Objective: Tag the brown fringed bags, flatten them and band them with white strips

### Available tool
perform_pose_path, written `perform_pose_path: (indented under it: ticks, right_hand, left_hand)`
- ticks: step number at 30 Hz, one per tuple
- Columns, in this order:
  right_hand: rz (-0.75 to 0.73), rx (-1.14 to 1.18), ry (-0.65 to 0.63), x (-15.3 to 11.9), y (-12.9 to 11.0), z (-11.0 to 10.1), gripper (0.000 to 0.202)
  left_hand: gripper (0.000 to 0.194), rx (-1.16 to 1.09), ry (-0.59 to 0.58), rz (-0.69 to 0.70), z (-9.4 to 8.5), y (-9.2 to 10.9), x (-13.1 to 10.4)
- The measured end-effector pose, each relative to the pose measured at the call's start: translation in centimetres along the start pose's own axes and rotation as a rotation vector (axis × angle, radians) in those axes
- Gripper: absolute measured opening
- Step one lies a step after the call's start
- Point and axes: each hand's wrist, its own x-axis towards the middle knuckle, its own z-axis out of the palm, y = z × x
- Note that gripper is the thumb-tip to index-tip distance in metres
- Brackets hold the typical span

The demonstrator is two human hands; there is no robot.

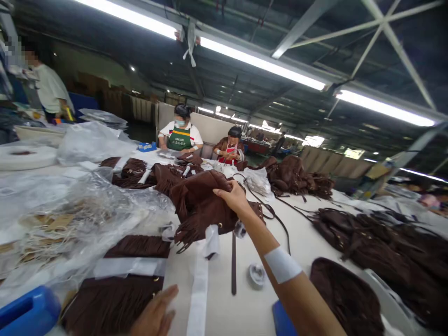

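My right hand grips the upper edge of a brown fringed bag, which hangs tilted above the table. White wrapping and a dark strap hang down from it. A white patch is around my right forearm. At the bottom, my left hand has its fingers apart and holds nothing. It is beside a fringed brown piece with a white paper band across it. A white paper strip lies between my hands.
Plastic bags with tags cover the left. A blue object is at lower left, a clear round item near my right forearm. Brown bags fill the right. Two people sit across the table; another stands at far left.
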Motion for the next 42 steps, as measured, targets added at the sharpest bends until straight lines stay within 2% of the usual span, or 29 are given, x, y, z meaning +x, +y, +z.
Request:
perform_pose_path:
  ticks: [2, 3, 4, 5, 7, 8, 10, 13, 15, 17, 20, 22, 23, 24, 25, 27, 28, 29, 30, 31, 32, 34, 35, 37, 38, 40, 42]
  right_hand:
    - [-0.055, 0.04, -0.103, -2.6, -1.0, -2.6, 0.055]
    - [-0.091, 0.056, -0.18, -3.8, -1.6, -3.7, 0.054]
    - [-0.135, 0.065, -0.266, -5.0, -2.3, -4.6, 0.053]
    - [-0.187, 0.065, -0.354, -6.1, -3.1, -5.4, 0.053]
    - [-0.309, 0.045, -0.543, -7.8, -4.9, -6.3, 0.052]
    - [-0.37, 0.034, -0.641, -8.5, -5.8, -6.5, 0.051]
    - [-0.482, 0.007, -0.832, -9.5, -7.5, -6.5, 0.046]
    - [-0.652, -0.087, -1.023, -10.6, -9.1, -6.1, 0.032]
    - [-0.745, -0.187, -1.064, -11.2, -9.1, -5.5, 0.026]
    - [-0.771, -0.266, -1.074, -11.6, -8.5, -4.9, 0.025]
    - [-0.686, -0.266, -1.073, -11.5, -7.0, -4.7, 0.032]
    - [-0.544, -0.19, -1.041, -11.1, -5.8, -5.9, 0.042]
    - [-0.459, -0.141, -0.976, -11.0, -5.2, -7.0, 0.045]
    - [-0.376, -0.097, -0.856, -11.0, -4.5, -8.5, 0.046]
    - [-0.3, -0.07, -0.676, -11.5, -3.8, -10.2, 0.043]
    - [-0.175, -0.062, -0.189, -14.0, -2.1, -13.7, 0.03]
    - [-0.112, -0.091, 0.045, -16.2, -1.1, -15.0, 0.029]
    - [-0.054, -0.091, 0.189, -18.9, -0.1, -16.0, 0.036]
    - [0.021, -0.042, 0.207, -22.1, 1.0, -16.3, 0.047]
    - [0.126, 0.051, 0.081, -25.6, 2.1, -16.0, 0.056]
    - [0.253, 0.185, -0.122, -29.0, 3.2, -15.1, 0.064]
    - [0.462, 0.514, -0.502, -35.3, 5.0, -12.0, 0.077]
    - [0.506, 0.661, -0.621, -37.7, 5.6, -10.1, 0.081]
    - [0.583, 1.024, -0.642, -40.5, 6.2, -6.5, 0.091]
    - [0.62, 1.191, -0.586, -41.0, 6.1, -5.0, 0.094]
    - [0.711, 1.404, -0.364, -40.5, 5.7, -2.9, 0.085]
    - [0.796, 1.398, -0.086, -38.9, 5.2, -1.9, 0.065]
  left_hand:
    - [0.032, -0.119, 0.092, -0.365, -4.8, 1.6, 2.6]
    - [0.04, -0.199, 0.174, -0.534, -7.3, 2.6, 4.1]
    - [0.051, -0.292, 0.253, -0.611, -9.6, 3.8, 5.7]
    - [0.064, -0.377, 0.287, -0.592, -11.6, 4.9, 7.4]
    - [0.089, -0.524, 0.197, -0.452, -14.2, 7.0, 10.1]
    - [0.101, -0.592, 0.109, -0.439, -14.9, 7.9, 11.0]
    - [0.106, -0.782, -0.08, -0.489, -15.2, 9.8, 11.6]
    - [0.084, -1.108, -0.327, -0.735, -14.2, 12.8, 9.7]
    - [0.065, -1.238, -0.361, -0.915, -13.1, 14.6, 7.6]
    - [0.05, -1.294, -0.277, -1.018, -11.8, 16.0, 5.8]
    - [0.034, -1.353, -0.14, -1.077, -10.0, 17.6, 4.7]
    - [0.025, -1.377, -0.081, -1.108, -9.2, 18.3, 4.7]
    - [0.022, -1.384, -0.057, -1.119, -8.8, 18.6, 4.8]
    - [0.02, -1.392, -0.039, -1.124, -8.6, 18.8, 4.9]
    - [0.02, -1.403, -0.03, -1.122, -8.3, 19.1, 5.0]
    - [0.025, -1.434, -0.022, -1.114, -7.7, 19.3, 5.1]
    - [0.029, -1.447, -0.011, -1.112, -7.4, 19.4, 5.1]
    - [0.032, -1.455, 0.005, -1.11, -7.0, 19.5, 5.1]
    - [0.036, -1.459, 0.024, -1.109, -6.7, 19.6, 5.1]
    - [0.04, -1.462, 0.041, -1.104, -6.3, 19.6, 5.1]
    - [0.044, -1.469, 0.058, -1.094, -5.9, 19.7, 5.2]
    - [0.055, -1.492, 0.074, -1.065, -5.4, 20.0, 5.2]
    - [0.059, -1.504, 0.074, -1.052, -5.2, 20.2, 5.1]
    - [0.067, -1.513, 0.06, -1.042, -5.0, 20.7, 4.7]
    - [0.071, -1.508, 0.047, -1.044, -5.1, 21.0, 4.2]
    - [0.076, -1.47, 0.009, -1.058, -5.4, 21.2, 2.6]
    - [0.081, -1.394, -0.047, -1.089, -6.3, 20.7, 0.2]
